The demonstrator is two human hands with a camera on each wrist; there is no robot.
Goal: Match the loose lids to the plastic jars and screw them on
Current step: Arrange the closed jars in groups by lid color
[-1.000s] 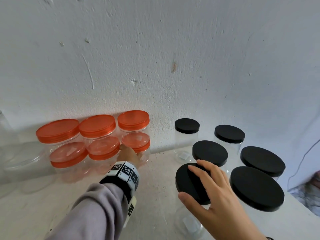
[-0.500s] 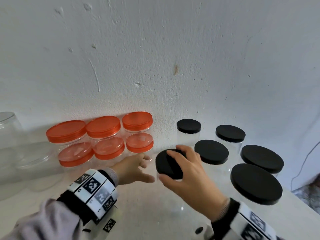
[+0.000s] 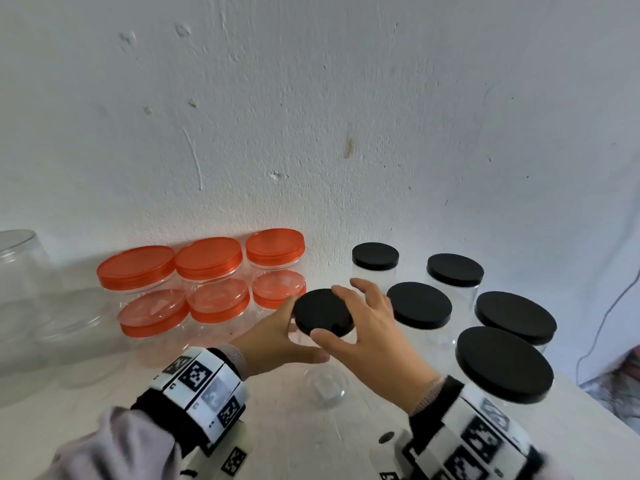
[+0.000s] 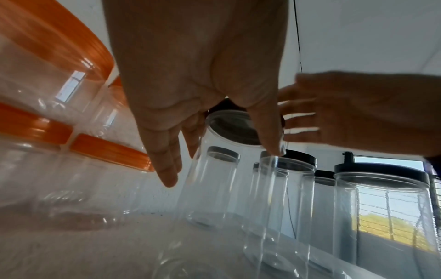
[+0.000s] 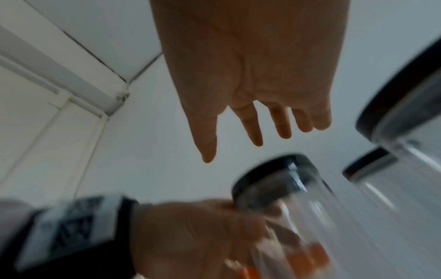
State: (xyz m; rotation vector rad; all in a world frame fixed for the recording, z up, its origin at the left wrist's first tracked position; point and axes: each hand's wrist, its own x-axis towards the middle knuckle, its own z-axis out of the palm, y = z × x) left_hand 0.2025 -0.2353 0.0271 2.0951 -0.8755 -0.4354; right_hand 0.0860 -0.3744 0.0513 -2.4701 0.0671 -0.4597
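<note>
A tall clear jar [image 3: 325, 389] with a black lid [image 3: 320, 311] stands at the middle of the white table [image 3: 104, 427]. My left hand [image 3: 301, 336] grips the jar just under the lid, thumb across the front. In the left wrist view the jar [image 4: 229, 169] sits between the thumb and fingers of the left hand [image 4: 222, 166]. My right hand [image 3: 337, 315] hovers over the lid with its fingers spread. The right wrist view shows the right hand [image 5: 232, 151] straight-fingered and clear of the lid [image 5: 267, 181]; that view is blurred.
Several orange-lidded jars [image 3: 207, 261] are stacked in two layers against the wall at back left. Several black-lidded jars [image 3: 419, 304] stand to the right, the nearest large one [image 3: 502, 363] beside my right wrist. Clear lidless jars [image 3: 20, 271] sit far left. The table's edge runs along the right.
The right hand brought the black-lidded jar leftward out of the black group, then loosened its fingers. The left hand drew back from the orange jars and took hold of the jar.
</note>
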